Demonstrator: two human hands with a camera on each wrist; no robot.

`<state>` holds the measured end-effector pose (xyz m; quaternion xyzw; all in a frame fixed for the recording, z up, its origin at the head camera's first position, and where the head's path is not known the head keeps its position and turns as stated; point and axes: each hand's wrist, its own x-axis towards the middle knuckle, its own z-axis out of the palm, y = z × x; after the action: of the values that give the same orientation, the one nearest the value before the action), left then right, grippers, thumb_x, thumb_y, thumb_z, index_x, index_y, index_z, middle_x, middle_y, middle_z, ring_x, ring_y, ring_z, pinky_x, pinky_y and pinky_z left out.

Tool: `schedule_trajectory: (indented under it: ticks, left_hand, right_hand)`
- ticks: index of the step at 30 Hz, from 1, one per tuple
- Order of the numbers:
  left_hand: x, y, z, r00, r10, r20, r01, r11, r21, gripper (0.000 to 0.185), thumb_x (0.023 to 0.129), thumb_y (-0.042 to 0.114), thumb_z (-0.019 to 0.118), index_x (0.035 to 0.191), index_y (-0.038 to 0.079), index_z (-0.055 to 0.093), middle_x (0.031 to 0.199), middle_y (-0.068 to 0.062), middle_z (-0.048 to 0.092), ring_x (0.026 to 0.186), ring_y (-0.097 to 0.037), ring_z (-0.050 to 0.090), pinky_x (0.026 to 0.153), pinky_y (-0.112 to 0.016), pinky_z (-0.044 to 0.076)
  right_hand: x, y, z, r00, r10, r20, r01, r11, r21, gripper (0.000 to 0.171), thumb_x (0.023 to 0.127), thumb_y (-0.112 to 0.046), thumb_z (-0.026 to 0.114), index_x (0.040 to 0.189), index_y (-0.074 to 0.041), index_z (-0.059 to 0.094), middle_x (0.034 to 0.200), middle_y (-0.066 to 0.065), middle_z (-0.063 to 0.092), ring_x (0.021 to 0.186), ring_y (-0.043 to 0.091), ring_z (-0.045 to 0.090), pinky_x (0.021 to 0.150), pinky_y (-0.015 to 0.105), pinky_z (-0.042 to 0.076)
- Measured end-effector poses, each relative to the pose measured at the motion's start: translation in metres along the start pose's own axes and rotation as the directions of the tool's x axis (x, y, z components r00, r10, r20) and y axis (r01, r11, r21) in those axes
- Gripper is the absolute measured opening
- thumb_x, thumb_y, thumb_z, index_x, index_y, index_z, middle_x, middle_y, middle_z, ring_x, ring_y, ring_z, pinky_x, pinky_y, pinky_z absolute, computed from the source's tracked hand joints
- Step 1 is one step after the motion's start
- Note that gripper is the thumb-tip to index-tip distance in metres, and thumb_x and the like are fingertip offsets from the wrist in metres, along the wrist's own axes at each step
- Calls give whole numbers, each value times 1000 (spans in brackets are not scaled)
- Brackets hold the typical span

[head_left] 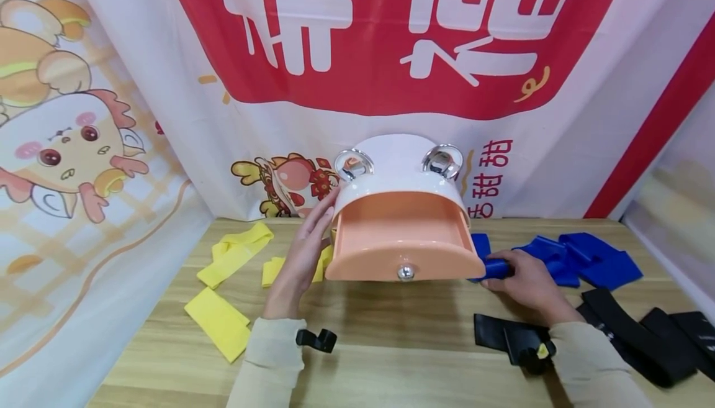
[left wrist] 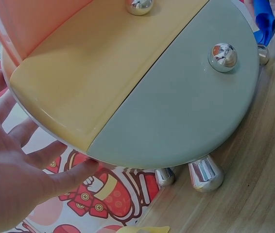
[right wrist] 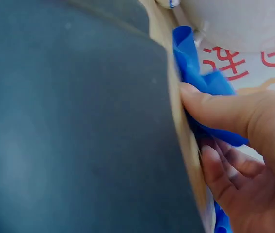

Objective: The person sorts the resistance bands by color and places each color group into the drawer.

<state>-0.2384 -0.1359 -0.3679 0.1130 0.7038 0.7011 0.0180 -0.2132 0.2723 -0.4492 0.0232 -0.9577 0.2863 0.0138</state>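
Observation:
A small rounded cabinet point(head_left: 399, 163) with a white shell and silver ring ears stands at the back of the table. Its peach top drawer point(head_left: 365, 262) is pulled out, and its inside looks bare. Below, a yellow drawer point(left wrist: 79, 87) and a green drawer point(left wrist: 176, 111) are closed, each with a silver knob. My left hand point(head_left: 306, 249) rests with fairly straight, spread fingers against the cabinet's left side. Right of the cabinet, my right hand point(head_left: 527, 281) pinches a blue flexible strip point(right wrist: 196, 70) between thumb and fingers, near the drawer's right corner.
Yellow strips point(head_left: 220, 321) lie on the left of the wooden table point(head_left: 391, 371). More blue strips point(head_left: 600, 262) lie beyond my right hand. Black strips point(head_left: 642, 346) lie front right, partly under my right wrist. A printed cloth point(head_left: 380, 94) hangs behind the cabinet.

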Motion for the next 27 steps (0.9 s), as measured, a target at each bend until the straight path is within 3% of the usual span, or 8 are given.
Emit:
schedule_trajectory:
  ticks: [3, 9, 12, 16, 19, 22, 27]
  left_hand:
    - [0, 0, 1, 1000, -3, 1, 3, 1000, 0, 47, 97, 56, 46, 143, 49, 40, 150, 27, 33, 143, -10, 28, 110, -58, 32]
    - [-2, -1, 1, 1000, 3, 4, -3, 1000, -21, 47, 98, 53, 45, 144, 46, 40, 150, 27, 33, 143, -10, 28, 111, -58, 30]
    - [-3, -2, 1, 1000, 2, 5, -2, 1000, -26, 45, 98, 53, 46, 142, 48, 41, 150, 26, 33, 143, -10, 28, 111, -58, 30]
    - [-2, -1, 2, 1000, 8, 7, -8, 1000, -20, 44, 98, 54, 45, 141, 49, 41, 150, 26, 33, 143, -10, 28, 110, -58, 30]
    - [-1, 0, 2, 1000, 14, 7, -14, 1000, -16, 44, 98, 53, 45, 142, 48, 41, 150, 26, 33, 142, -9, 29, 110, -58, 31]
    - [-1, 2, 2, 1000, 6, 11, -6, 1000, -17, 43, 99, 51, 44, 142, 48, 41, 150, 27, 33, 142, -9, 29, 111, -57, 31]
    - [-7, 12, 3, 1000, -20, 14, 20, 1000, -12, 42, 102, 44, 42, 144, 45, 40, 151, 24, 33, 143, -11, 27, 111, -56, 30]
  right_hand:
    - [3, 0, 2, 999, -1, -49, 1, 1000, -16, 53, 79, -34, 80, 121, -7, 65, 125, 23, 61, 115, 45, 53, 92, 66, 43]
    - [9, -3, 5, 989, 43, -143, -43, 999, -2, 25, 87, -20, 73, 107, -6, 69, 108, 20, 68, 99, 39, 61, 82, 57, 50]
    - [10, -5, 4, 981, 144, -133, -136, 988, 68, 35, 90, -24, 68, 118, -3, 66, 118, 23, 65, 107, 42, 58, 85, 59, 49]
    - [8, -12, -7, 958, 273, -89, -250, 945, 210, 50, 92, -34, 65, 132, -6, 59, 134, 24, 56, 119, 43, 51, 90, 60, 47]
    - [5, -21, -22, 954, 282, -102, -246, 930, 273, 46, 91, -41, 65, 125, -10, 64, 118, 17, 66, 103, 33, 60, 77, 45, 54]
    - [0, -32, -39, 954, 274, -120, -225, 922, 315, 49, 88, -50, 66, 116, -10, 67, 95, 10, 71, 84, 25, 62, 63, 32, 52]
    - [-7, -53, -69, 952, 291, -96, -233, 890, 391, 58, 83, -60, 66, 115, -12, 63, 85, 4, 66, 75, 21, 58, 58, 30, 48]
